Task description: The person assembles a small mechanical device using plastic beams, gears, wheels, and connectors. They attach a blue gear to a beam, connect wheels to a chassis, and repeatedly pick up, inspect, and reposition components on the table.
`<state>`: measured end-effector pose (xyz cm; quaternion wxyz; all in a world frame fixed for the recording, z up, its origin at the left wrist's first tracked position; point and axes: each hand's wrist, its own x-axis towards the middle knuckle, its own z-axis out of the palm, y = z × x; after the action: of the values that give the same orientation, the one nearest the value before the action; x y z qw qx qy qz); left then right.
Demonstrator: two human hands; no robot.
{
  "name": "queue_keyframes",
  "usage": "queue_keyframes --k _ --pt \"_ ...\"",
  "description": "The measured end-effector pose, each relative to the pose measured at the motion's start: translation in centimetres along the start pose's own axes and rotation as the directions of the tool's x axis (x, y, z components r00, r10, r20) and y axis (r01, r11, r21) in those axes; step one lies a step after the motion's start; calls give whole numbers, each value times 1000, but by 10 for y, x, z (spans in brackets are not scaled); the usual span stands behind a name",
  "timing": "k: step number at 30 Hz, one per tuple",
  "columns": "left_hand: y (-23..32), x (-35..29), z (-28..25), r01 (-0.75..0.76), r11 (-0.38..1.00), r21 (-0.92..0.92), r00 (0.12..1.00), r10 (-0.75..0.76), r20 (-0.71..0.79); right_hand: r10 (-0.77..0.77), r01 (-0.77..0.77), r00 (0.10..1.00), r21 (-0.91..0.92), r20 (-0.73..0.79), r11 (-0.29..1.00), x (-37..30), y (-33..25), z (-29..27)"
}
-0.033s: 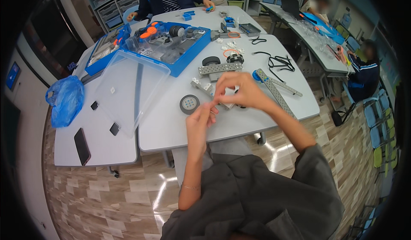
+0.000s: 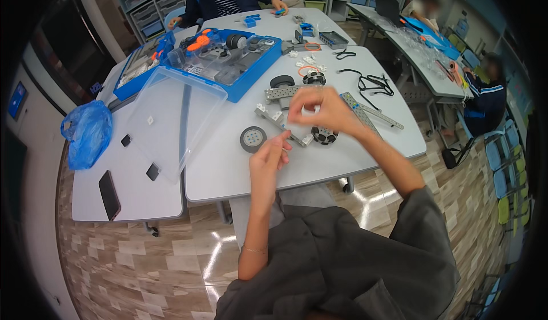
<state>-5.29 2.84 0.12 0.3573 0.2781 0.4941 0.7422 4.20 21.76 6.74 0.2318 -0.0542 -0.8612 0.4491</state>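
My left hand [image 2: 268,159] is closed, thumb and fingers pressed together at the tips; anything between them is too small to make out. My right hand [image 2: 326,113] is curled in a pinch just above it, slightly blurred, its contents also unclear. A grey beam with white connectors [image 2: 267,114] lies on the table behind my fingertips. To the left of my left hand lies a grey-hubbed wheel [image 2: 253,139]. A black roller wheel [image 2: 324,135] shows under my right wrist. Beyond my right hand is a perforated grey beam assembly [image 2: 278,93] with wheels, partly hidden.
Long perforated bars [image 2: 365,114] and black cables [image 2: 374,83] lie on the right. A blue parts box [image 2: 262,63], clear lid [image 2: 200,103], blue plastic bag [image 2: 88,134] and phone [image 2: 109,194] are on the left. A co-worker's hand [image 2: 278,5] holds blue parts at the far side.
My right hand has lifted up and away from my left fingertips, which it was touching. The black roller wheel under my wrist now shows. My left hand has barely shifted.
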Motion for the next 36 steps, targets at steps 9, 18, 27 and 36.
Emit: queue_keyframes --k 9,18,27,36 --pt "-21 -5 -4 -161 864 477 987 152 57 521 -431 784 307 -338 849 158 159 -177" --pt "-7 -11 -14 -134 878 460 991 116 67 645 -455 496 458 -582 764 240 281 -223" --pt "-5 -10 -18 -93 886 455 992 42 122 667 -439 331 517 -667 735 275 315 -227" --pt "-4 -7 -19 -101 902 420 989 45 139 681 -438 574 533 -454 724 255 323 -237"
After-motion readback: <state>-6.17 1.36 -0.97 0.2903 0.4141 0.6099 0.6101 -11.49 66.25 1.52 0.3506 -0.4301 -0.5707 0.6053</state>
